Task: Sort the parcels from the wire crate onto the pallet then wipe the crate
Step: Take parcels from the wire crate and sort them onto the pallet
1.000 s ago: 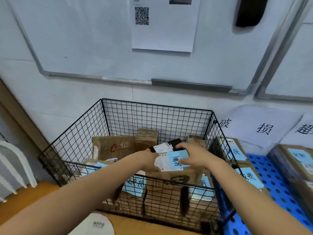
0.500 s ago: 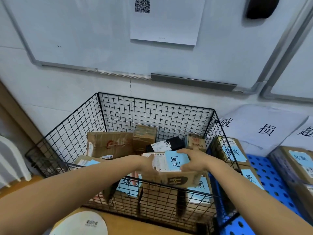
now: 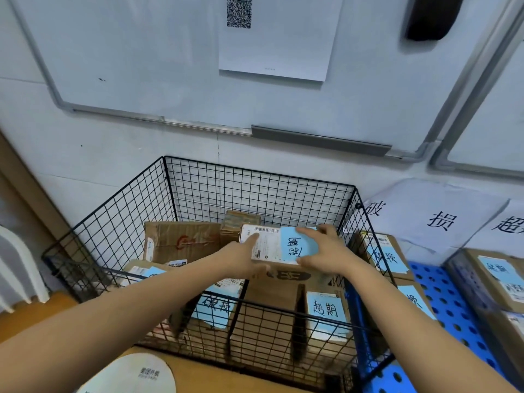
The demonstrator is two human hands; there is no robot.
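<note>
A black wire crate (image 3: 198,191) stands against the wall and holds several cardboard parcels with blue notes. Both my hands hold one brown parcel (image 3: 272,248) with a white shipping label and a blue note, raised above the others near the crate's right side. My left hand (image 3: 243,256) grips its left end, thumb on top. My right hand (image 3: 323,251) grips its right end, fingers over the blue note. The blue perforated pallet (image 3: 453,302) lies to the right of the crate, with labelled parcels (image 3: 382,253) on it.
A whiteboard with a taped sheet hangs on the wall behind. Paper signs (image 3: 436,219) with black characters are stuck to the wall above the pallet. More boxes (image 3: 499,276) sit at far right. An orange surface with a white disc (image 3: 136,375) lies in front; a white chair (image 3: 17,268) at left.
Both hands have closed on the labelled parcel and lifted it higher and to the right inside the crate. The small black box behind it is now hidden.
</note>
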